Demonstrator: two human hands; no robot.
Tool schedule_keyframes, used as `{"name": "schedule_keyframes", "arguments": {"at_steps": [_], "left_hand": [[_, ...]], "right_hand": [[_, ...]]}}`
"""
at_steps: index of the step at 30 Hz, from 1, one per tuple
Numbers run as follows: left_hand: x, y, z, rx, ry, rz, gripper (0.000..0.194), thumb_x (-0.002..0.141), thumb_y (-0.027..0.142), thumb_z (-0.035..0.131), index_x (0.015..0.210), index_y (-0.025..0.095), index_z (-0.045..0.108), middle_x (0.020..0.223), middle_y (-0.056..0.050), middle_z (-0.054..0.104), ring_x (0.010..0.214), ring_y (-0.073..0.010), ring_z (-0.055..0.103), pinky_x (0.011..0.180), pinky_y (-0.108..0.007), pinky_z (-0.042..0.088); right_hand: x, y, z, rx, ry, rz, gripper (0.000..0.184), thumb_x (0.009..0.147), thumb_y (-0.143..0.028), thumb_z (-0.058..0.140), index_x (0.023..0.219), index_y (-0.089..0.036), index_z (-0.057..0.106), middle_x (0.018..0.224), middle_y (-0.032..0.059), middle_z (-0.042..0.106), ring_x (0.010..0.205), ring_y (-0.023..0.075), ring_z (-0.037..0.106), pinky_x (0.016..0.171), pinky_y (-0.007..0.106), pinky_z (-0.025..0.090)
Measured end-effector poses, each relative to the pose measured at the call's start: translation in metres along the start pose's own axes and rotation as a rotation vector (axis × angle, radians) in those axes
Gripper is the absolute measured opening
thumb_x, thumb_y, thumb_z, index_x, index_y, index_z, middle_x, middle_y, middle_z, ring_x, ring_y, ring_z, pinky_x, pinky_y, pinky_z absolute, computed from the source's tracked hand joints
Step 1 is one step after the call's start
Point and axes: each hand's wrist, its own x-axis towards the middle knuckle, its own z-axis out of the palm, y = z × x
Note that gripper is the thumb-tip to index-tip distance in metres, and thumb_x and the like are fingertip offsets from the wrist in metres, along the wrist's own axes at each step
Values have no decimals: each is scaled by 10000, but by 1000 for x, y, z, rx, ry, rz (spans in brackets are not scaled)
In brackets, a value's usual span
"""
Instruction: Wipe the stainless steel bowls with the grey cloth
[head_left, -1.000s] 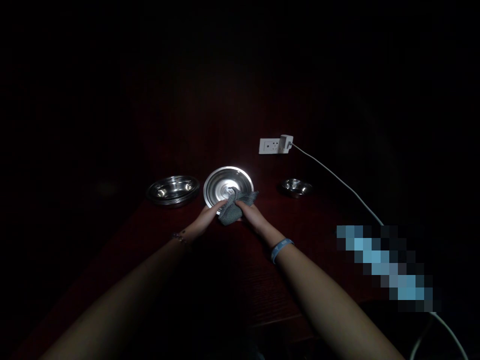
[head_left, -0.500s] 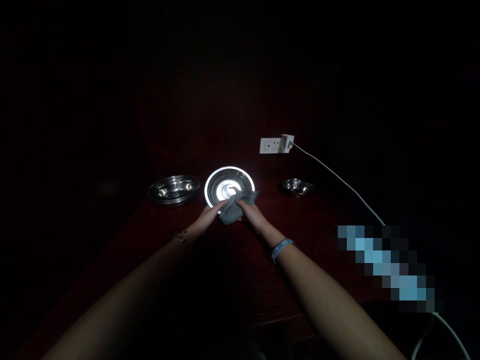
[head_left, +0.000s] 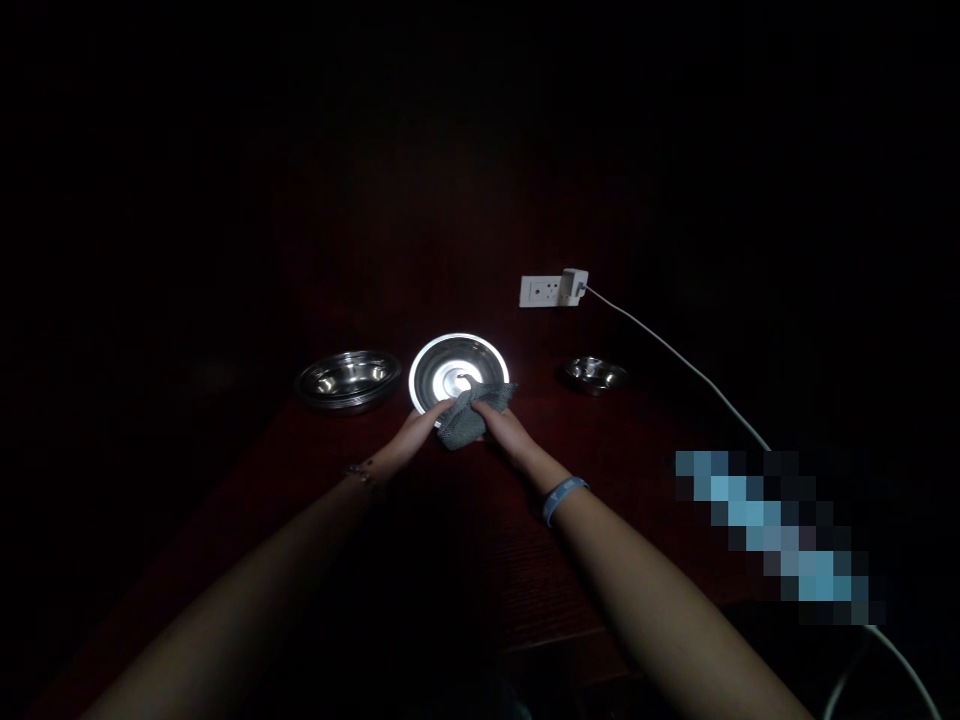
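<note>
Gripping a nubby grey cloth (head_left: 465,417) with both hands, left (head_left: 415,431) and right (head_left: 508,428), against a round stainless steel bowl (head_left: 455,372).

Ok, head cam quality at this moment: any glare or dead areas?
Head view: glare blows out the rim of the middle steel bowl, while the grey cloth stays readable. Head view: frame edges fall to near-black and the dark red table is dim. Head view: a pixelated patch hides the lower right.
</note>
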Motion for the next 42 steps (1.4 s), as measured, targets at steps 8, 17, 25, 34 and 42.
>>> {"name": "schedule_keyframes", "arguments": {"at_steps": [8, 17, 25, 34, 42], "left_hand": [[3, -3, -2, -22, -4, 19, 436, 733, 380, 662, 1124, 185, 659, 1189, -71, 663, 1169, -269, 569, 1062, -380, 359], [1, -1, -1, -9, -17, 23, 522, 719, 401, 667, 1192, 185, 621, 1236, -93, 635, 1196, -270, 548, 1074, -391, 334], [-2, 3, 3, -10, -9, 51, 497, 742, 343, 648, 1204, 162, 615, 1179, -101, 664, 1190, -280, 553, 1072, -386, 338], [-1, 1, 0, 1, -16, 9, 478, 734, 374, 649, 1164, 165, 643, 1195, -87, 658, 1167, -270, 567, 1049, -350, 369], [5, -5, -4, -31, -28, -14, 424, 735, 369, 667, 1100, 154, 667, 1147, -90, 681, 1163, -278, 561, 1041, -353, 377]], "right_hand": [[1, 3, -1, -18, -19, -23, 214, 821, -321, 544, 972, -182, 606, 891, 52, 702, 768, 171, 654, 635, 257, 538], [1, 2, 0, -7, -19, -6, 231, 834, -307, 534, 1012, -179, 607, 924, 61, 705, 771, 170, 658, 650, 269, 544], [3, 3, -2, 0, -24, -7, 247, 827, -309, 545, 1030, -185, 606, 892, 49, 710, 782, 167, 659, 616, 240, 535], [5, 5, -1, 3, -18, -15, 207, 811, -306, 562, 961, -175, 617, 842, 49, 703, 706, 155, 641, 593, 237, 530], [6, 6, -1, -8, -39, -39, 194, 813, -303, 553, 948, -174, 605, 785, 36, 681, 643, 135, 611, 554, 217, 512]]}}
